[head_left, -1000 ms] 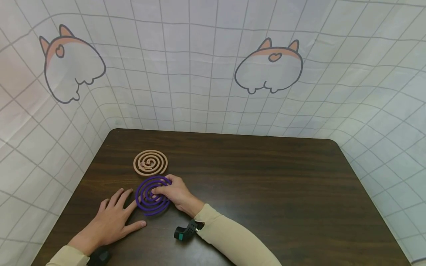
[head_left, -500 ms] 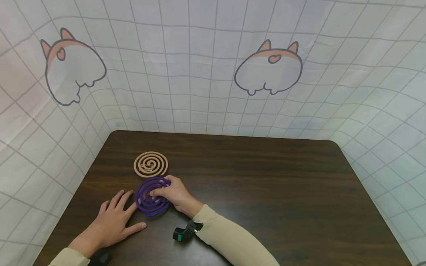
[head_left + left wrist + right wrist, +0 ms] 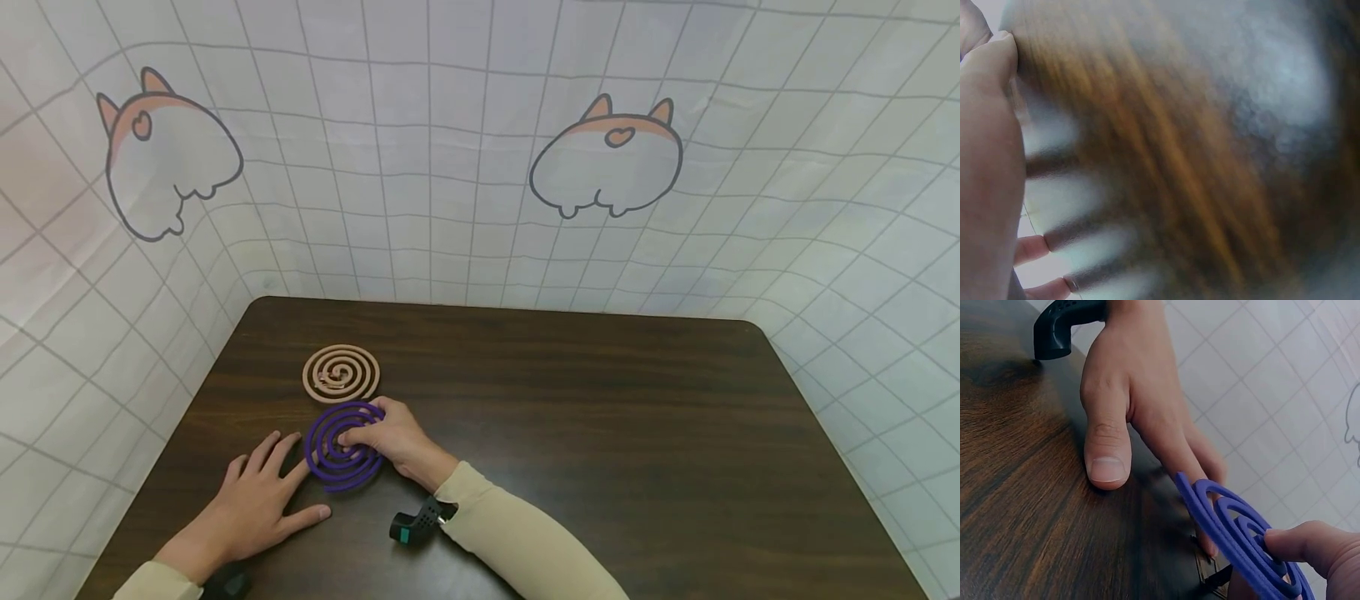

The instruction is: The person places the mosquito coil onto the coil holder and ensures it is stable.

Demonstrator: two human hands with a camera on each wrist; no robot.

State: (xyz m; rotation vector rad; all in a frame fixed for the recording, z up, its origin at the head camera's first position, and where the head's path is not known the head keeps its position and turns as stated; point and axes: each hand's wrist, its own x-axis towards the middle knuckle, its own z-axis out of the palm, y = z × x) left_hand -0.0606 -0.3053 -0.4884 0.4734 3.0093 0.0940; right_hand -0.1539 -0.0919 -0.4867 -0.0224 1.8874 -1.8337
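Observation:
My right hand pinches a purple mosquito coil between the thumb, on its upper face, and fingers behind it. Seen from the right wrist, the coil is tilted above the table, its rings spaced apart. My left hand rests palm down on the table, fingers spread. Its index fingertip is partly hidden behind the coil's left edge; whether they touch I cannot tell. A tan mosquito coil lies flat just beyond the purple one. The left wrist view is mostly blurred wood, with the left thumb at its edge.
Both hands are over the left part of a dark wooden table. A black wrist device hangs below the right cuff. White grid-patterned cloth with dog drawings surrounds the table's back and sides.
The whole head view shifts down slightly. Both hands and the purple coil keep nearly the same places on the table; the grip is unchanged.

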